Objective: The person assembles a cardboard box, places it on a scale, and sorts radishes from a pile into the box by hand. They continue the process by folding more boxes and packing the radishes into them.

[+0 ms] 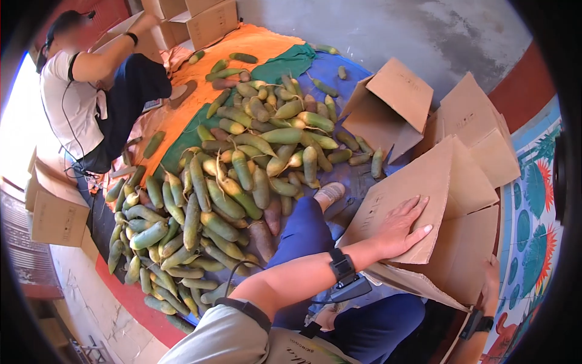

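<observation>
My left hand (pixel 401 229) lies with spread fingers on the outer face of a raised flap of an open cardboard box (pixel 473 242). A black strapped device circles that wrist. My right hand (pixel 490 282) is at the far right side of the same box, partly hidden behind its edge, so its fingers cannot be made out clearly. The part of the box interior that shows is bare cardboard. Left of the box, a large pile of green radishes (pixel 242 164) is spread over blue, green and orange sheets.
Another person (pixel 79 91) sits at the upper left, one arm raised by open boxes (pixel 212 23). More open cartons stand at the upper right (pixel 397 97) and left (pixel 59 212). A grey wall (pixel 448 36) rises behind. My bent legs (pixel 303 230) are beside the pile.
</observation>
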`<act>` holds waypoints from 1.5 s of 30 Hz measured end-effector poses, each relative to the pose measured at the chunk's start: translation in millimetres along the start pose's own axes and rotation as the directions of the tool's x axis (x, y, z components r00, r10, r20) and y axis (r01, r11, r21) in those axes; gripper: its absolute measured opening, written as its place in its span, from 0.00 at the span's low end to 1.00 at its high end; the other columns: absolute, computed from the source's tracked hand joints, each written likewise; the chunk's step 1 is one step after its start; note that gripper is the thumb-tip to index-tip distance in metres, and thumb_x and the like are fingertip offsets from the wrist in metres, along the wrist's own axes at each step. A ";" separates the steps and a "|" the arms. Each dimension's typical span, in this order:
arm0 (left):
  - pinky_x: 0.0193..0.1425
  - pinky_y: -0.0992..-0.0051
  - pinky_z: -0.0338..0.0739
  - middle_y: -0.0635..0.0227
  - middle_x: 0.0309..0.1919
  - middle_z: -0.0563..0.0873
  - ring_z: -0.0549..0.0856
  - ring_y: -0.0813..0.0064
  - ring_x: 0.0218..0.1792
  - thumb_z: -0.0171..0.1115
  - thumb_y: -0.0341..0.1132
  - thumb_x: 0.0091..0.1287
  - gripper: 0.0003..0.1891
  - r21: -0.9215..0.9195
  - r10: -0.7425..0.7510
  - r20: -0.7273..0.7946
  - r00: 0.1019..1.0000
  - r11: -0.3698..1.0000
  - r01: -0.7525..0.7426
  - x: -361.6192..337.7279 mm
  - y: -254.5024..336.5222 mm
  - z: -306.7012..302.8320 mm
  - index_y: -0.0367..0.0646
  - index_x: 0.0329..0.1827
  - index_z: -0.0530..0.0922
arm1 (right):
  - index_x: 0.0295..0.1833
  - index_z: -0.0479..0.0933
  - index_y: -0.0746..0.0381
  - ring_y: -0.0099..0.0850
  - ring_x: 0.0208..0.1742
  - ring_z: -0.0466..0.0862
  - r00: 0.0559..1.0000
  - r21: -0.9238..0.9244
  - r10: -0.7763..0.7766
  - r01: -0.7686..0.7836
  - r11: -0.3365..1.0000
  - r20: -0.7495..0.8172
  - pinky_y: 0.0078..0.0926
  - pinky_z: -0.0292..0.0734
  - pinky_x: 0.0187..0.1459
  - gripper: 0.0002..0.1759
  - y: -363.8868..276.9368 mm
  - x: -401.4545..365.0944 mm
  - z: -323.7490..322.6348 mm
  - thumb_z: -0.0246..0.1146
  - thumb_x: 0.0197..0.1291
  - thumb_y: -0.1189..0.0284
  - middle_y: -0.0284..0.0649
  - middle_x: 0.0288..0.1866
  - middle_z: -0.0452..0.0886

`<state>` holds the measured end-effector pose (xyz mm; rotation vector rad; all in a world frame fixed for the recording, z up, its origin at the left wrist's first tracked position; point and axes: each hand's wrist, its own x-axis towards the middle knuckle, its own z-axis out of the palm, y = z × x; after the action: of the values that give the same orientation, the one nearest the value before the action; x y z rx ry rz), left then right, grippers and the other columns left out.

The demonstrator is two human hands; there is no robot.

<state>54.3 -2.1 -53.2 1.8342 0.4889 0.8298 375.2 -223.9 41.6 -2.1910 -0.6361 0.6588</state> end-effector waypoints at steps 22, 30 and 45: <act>0.59 0.64 0.65 0.50 0.51 0.74 0.72 0.54 0.55 0.55 0.41 0.60 0.19 0.373 -0.126 -0.617 0.777 0.822 0.430 -151.2 -89.1 -176.7 0.37 0.48 0.74 | 0.55 0.67 0.69 0.42 0.57 0.70 0.720 -0.726 -0.635 0.273 0.631 -0.281 0.31 0.61 0.59 0.20 7.6 -117.6 49.0 0.45 0.66 0.66 0.50 0.55 0.71; 0.53 0.61 0.69 0.53 0.52 0.73 0.73 0.55 0.52 0.63 0.43 0.51 0.31 0.187 -0.438 -0.885 0.160 -0.019 0.982 -359.7 -183.5 -240.0 0.41 0.56 0.65 | 0.54 0.68 0.70 0.43 0.57 0.70 0.513 -0.889 -0.828 0.239 0.391 -0.227 0.34 0.63 0.58 0.17 -20.3 -160.7 88.5 0.46 0.65 0.71 0.50 0.56 0.70; 0.41 0.59 0.71 0.44 0.30 0.80 0.79 0.48 0.35 0.57 0.52 0.56 0.26 -0.358 -0.644 -0.765 0.006 0.433 0.827 -362.3 -137.3 -251.6 0.30 0.32 0.74 | 0.52 0.69 0.70 0.45 0.56 0.70 0.427 -0.883 -0.900 0.384 0.270 -0.090 0.38 0.65 0.58 0.14 -19.6 -185.5 123.4 0.48 0.63 0.76 0.51 0.56 0.70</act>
<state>-370.4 -26.6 -233.1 0.8101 2.0933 0.8089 155.3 -263.5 31.4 -2.2243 -1.6129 -1.0095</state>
